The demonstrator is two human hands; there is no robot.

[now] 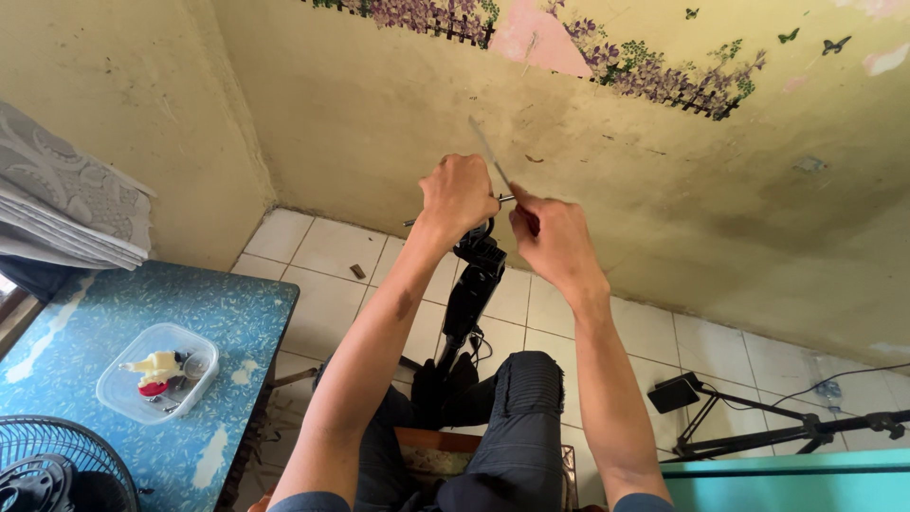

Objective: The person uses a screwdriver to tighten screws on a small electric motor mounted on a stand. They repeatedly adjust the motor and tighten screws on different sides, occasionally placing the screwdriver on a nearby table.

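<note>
Head view: thin blade (pixel 487 147) seemingly above right grip (pixel 555 237).

Two hands are raised: the left hand (pixel 459 194) and the right hand (pixel 555 237). One thin metal rod (pixel 487 149) rises from between their fingers, and one black device (pixel 477 280) stands just below the fingers. Well to the left of and below the fingers sit one clear plastic container (pixel 158 371), one blue table (pixel 142 322) and one fan (pixel 52 474). Well to the right of and below them lies one black stand (pixel 758 431).

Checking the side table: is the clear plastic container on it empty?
No, the clear container on the blue table holds small items, one yellow and one red.
</note>
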